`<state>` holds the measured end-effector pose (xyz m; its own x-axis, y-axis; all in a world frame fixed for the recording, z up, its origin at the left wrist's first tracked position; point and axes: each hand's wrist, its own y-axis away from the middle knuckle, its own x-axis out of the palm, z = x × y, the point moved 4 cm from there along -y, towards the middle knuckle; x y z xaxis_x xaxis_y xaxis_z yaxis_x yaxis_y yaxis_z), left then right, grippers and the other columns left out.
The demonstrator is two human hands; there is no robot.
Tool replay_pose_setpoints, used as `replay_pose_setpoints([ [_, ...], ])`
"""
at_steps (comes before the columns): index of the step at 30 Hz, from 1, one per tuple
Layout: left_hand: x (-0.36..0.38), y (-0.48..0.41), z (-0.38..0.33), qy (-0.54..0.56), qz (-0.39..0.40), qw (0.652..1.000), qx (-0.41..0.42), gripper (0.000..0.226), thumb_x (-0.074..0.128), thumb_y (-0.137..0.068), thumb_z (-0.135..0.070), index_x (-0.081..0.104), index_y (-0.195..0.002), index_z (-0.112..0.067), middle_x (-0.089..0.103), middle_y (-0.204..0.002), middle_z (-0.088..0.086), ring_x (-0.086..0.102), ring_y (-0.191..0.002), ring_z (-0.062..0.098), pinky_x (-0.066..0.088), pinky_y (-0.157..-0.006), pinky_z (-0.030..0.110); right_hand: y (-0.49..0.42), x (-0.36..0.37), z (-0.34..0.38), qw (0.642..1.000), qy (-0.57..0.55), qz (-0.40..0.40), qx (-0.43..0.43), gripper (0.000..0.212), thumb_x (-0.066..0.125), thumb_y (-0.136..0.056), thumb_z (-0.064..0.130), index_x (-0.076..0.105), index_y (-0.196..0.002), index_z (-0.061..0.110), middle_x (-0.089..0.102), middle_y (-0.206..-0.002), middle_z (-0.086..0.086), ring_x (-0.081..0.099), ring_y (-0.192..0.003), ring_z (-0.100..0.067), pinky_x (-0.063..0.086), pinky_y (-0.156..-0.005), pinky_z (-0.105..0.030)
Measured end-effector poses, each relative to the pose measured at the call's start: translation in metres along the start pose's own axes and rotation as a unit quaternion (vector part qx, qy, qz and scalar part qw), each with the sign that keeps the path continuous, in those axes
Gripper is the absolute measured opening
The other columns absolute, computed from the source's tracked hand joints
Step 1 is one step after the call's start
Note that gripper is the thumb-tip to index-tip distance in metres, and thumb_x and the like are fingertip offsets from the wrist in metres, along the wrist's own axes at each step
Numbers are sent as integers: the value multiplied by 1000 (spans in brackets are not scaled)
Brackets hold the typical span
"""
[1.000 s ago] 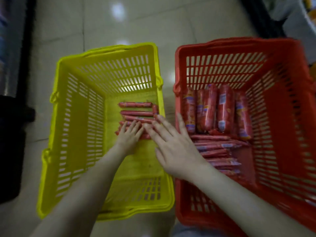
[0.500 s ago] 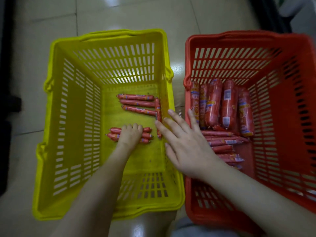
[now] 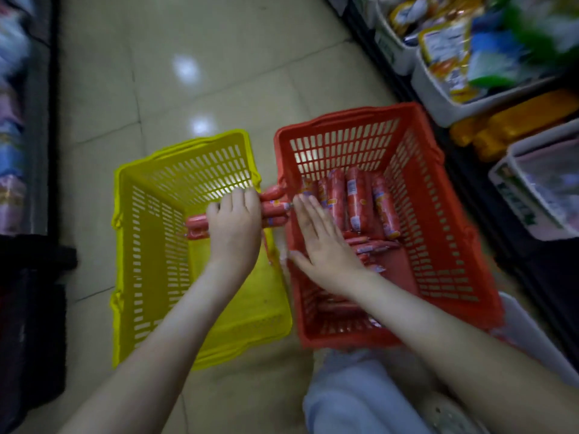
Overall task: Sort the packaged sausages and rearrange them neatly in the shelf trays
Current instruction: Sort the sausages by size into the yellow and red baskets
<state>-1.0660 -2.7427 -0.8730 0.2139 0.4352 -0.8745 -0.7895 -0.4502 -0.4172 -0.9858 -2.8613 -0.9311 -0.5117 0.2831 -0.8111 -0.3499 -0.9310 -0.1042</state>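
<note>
A tiled floor (image 3: 219,73) carries two baskets side by side, below a shelf whose white trays (image 3: 438,100) hold blurred packets at the right. The red basket (image 3: 445,252) sits nearer the shelf; the yellow basket (image 3: 147,252) is just beside it on the left. In the red basket, thick sausages (image 3: 357,198) stand in a row against the far wall, with thin sausages (image 3: 374,245) lying crosswise in front of them. The left hand (image 3: 235,227) is curled round a bundle (image 3: 275,209) of thin sausages above the yellow basket's right side, their ends reaching over the red rim. The right hand (image 3: 322,245) is spread flat with straight fingers over the red basket's left side, holding nothing.
</note>
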Motion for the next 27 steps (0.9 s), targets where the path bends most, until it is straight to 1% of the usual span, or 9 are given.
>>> replay_pose_setpoints([
  [2, -32, -23, -46, 24, -29, 999, 28, 10, 45, -77, -14, 44, -87, -14, 56, -75, 7, 55, -65, 28, 39, -57, 33, 30, -54, -18, 994, -104, -41, 10, 85, 49, -89, 32, -11, -149, 22, 3, -158, 1, 1, -146, -11, 8, -119, -28],
  [5, -79, -38, -145, 111, -83, 985, 100, 16, 46, -78, -16, 45, -93, -12, 58, -76, 7, 56, -66, 28, 38, -57, 32, 93, -132, -53, 949, -271, -117, 114, 94, 63, -86, 15, -9, -143, 34, 23, -150, 13, 26, -139, 3, 21, -113, -17],
  [9, -123, -7, -291, 296, -81, 923, 233, 18, 46, -80, -18, 44, -96, -12, 59, -77, 6, 57, -67, 27, 40, -59, 34, 207, -182, -106, 899, -319, -180, 239, 70, 63, -85, 2, 27, -136, 33, 47, -132, 6, 46, -120, 11, 32, -113, -27],
  [13, -104, 42, -384, 393, 32, 855, 336, 28, 49, -80, -17, 44, -106, -8, 58, -86, 10, 56, -72, 29, 41, -64, 37, 305, -174, -149, 826, -378, -227, 351, 49, 56, -83, -4, 48, -129, 11, 59, -123, 13, 52, -124, -11, 40, -96, -12],
  [16, -79, 74, -423, 375, 105, 820, 421, 19, 43, -87, -14, 53, -100, -6, 57, -85, 11, 56, -76, 31, 44, -69, 42, 346, -140, -181, 777, -398, -281, 400, 42, 50, -77, -1, 58, -115, 15, 66, -115, 7, 59, -107, -3, 44, -95, -19],
  [18, -68, 87, -435, 355, 124, 810, 449, 21, 36, -88, -10, 56, -93, -7, 56, -81, 10, 56, -72, 30, 46, -69, 43, 379, -104, -205, 729, -372, -272, 507, 41, 49, -83, 0, 58, -114, 27, 65, -114, 1, 62, -92, 4, 48, -88, -15],
  [21, -62, 97, -445, 327, 115, 816, 463, 19, 35, -89, -8, 53, -95, -7, 56, -80, 9, 55, -69, 28, 48, -69, 42, 412, -59, -227, 669, -348, -186, 630, 46, 55, -86, 2, 52, -122, 30, 62, -118, -10, 62, -93, -7, 51, -76, -18],
  [23, -59, 104, -449, 313, 115, 820, 464, 22, 35, -89, -9, 51, -102, -6, 58, -84, 9, 55, -72, 27, 48, -71, 41, 411, -51, -226, 635, -393, -239, 620, 35, 55, -86, 5, 55, -113, 28, 64, -114, -14, 63, -96, -22, 53, -82, -34],
  [27, -52, 128, -467, 289, 157, 808, 489, 31, 40, -86, -11, 44, -115, -2, 63, -93, 8, 60, -80, 25, 50, -75, 36, 403, -67, -213, 570, -481, -417, 520, 22, 53, -86, 3, 58, -108, 2, 65, -98, -9, 62, -92, -19, 51, -88, -36],
])
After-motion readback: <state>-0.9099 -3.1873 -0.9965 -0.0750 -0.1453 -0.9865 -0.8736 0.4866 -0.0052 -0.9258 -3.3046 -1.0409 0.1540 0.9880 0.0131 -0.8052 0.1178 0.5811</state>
